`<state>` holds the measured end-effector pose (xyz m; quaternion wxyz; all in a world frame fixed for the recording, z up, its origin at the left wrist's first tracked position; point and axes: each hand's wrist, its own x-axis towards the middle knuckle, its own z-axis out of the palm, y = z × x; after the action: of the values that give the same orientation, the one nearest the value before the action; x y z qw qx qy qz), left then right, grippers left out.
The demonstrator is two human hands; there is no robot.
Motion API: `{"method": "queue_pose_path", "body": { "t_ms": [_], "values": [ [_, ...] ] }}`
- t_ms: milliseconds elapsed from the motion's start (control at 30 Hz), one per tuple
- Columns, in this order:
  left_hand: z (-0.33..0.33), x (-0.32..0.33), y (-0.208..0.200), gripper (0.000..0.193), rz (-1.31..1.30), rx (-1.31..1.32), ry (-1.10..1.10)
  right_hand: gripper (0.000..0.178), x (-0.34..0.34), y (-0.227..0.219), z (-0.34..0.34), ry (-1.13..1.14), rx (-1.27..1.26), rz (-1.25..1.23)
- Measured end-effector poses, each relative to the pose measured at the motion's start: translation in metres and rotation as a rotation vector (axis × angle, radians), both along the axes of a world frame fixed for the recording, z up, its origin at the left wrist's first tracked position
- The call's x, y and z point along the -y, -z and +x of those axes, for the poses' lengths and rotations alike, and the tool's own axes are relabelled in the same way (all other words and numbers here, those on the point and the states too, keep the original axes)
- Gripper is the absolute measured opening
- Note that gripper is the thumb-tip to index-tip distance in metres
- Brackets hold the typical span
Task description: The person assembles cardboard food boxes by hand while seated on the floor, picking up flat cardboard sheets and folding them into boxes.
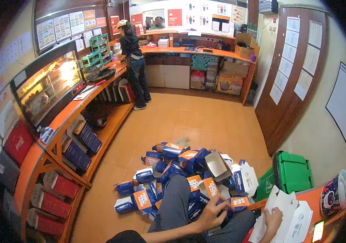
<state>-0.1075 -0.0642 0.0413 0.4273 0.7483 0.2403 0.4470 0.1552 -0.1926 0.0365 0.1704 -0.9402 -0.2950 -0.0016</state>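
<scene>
My left hand [213, 213] hovers over my lap, its fingers loosely bent and apart, with nothing visible in them. At the lower right, my right hand [273, 220] has its fingers curled on a white cardboard box blank [279, 202] that is partly unfolded. Another white blank [301, 220] lies beside it on the orange surface. On the floor around my knees is a heap of folded blue, orange and white cardboard boxes [169, 172]. One box with its white inside showing [218, 165] stands open on top of the heap.
A green lidded bin [294, 172] stands right of the heap. On the right surface are a patterned tub [335, 196] and a lit phone [318, 231]. Stacked flat boxes [75, 152] fill the left counter's shelves. A person [132, 60] stands at the far counter.
</scene>
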Motion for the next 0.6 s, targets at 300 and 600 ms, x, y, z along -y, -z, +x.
{"method": "queue_pose_path", "body": {
  "t_ms": [300, 600],
  "values": [
    [0.078, 0.033, -0.001, 0.04, 0.21, 0.201, 0.469, 0.009, 0.062, 0.057, 0.078, -0.012, -0.083, 0.658],
    [0.164, 0.056, 0.045, 0.07, -0.425, -0.045, 1.16, 0.026, 0.092, -0.124, -0.072, 0.21, 0.468, 0.656]
  ]
}}
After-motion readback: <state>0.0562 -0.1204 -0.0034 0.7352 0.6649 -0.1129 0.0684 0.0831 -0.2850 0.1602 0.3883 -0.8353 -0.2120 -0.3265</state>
